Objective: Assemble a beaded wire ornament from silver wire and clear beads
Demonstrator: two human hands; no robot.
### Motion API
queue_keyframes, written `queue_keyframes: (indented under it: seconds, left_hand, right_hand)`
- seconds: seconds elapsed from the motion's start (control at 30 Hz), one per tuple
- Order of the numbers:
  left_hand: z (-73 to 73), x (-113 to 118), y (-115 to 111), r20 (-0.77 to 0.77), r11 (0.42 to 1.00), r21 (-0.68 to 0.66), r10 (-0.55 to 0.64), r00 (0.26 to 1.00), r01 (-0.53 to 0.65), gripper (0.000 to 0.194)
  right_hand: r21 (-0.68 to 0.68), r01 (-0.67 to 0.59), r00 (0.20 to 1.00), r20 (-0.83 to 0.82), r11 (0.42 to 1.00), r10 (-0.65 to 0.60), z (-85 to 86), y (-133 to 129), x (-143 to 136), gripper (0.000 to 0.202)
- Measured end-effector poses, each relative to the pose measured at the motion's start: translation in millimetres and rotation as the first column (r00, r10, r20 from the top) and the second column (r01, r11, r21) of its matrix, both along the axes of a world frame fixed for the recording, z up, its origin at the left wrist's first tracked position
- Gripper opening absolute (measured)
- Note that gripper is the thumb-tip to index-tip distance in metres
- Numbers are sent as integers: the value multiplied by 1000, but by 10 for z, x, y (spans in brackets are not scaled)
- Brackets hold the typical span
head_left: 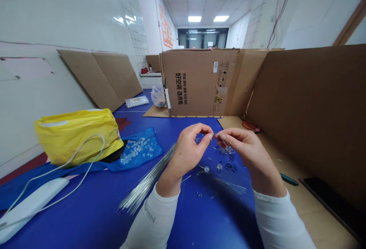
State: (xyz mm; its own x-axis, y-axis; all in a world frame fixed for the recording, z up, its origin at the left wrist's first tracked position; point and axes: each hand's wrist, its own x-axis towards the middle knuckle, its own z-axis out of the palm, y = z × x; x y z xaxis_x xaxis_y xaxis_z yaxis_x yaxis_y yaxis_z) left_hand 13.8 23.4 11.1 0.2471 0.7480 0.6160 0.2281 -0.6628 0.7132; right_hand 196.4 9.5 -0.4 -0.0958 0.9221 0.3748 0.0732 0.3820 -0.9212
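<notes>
My left hand (192,148) and my right hand (243,144) meet fingertip to fingertip above the blue table. Both are closed in a pinch on something small and dark between them, too small to name. Below them lie clear faceted beads (219,167), black rings (231,167) and thin wire pieces (228,186). Another clear bead (206,169) sits by a curved wire under my left hand. Beside my left forearm, partly hidden by it, lies a bundle of straight silvery wires (145,186). More clear beads (137,149) are spread on a blue cloth (154,142).
A yellow bag (77,136) and a white device (34,209) with a cable stand at left. Cardboard walls (200,85) enclose the back and right. Red-handled scissors (249,125), a teal pen (288,179) and a black phone-like slab (334,203) lie at right.
</notes>
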Motion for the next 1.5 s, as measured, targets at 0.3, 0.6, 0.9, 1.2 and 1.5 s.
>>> queue_keyframes:
  seconds: [0.3,0.6,0.9,1.2,1.5]
  left_hand:
    - [-42,35,15,-49,998,-47,-43,998,40,7]
    - [-80,30,71,-78,996,-72,-58,995,52,9]
    - [-114,29,162,-44,989,-131,-68,997,62,10]
    - [-217,-6,454,351,859,-504,105,931,93,17]
    - [-218,13,442,343,847,-519,83,936,115,18]
  right_hand:
    - [-77,-228,966,-139,971,216,-142,185,42,29]
    - [-89,-272,957,-124,958,261,-176,266,63,29]
    - [-87,-258,959,-141,962,244,-232,346,34,24]
    - [-114,-116,991,-80,987,107,-285,469,90,25]
    - [123,123,983,123,985,-138,-199,378,96,23]
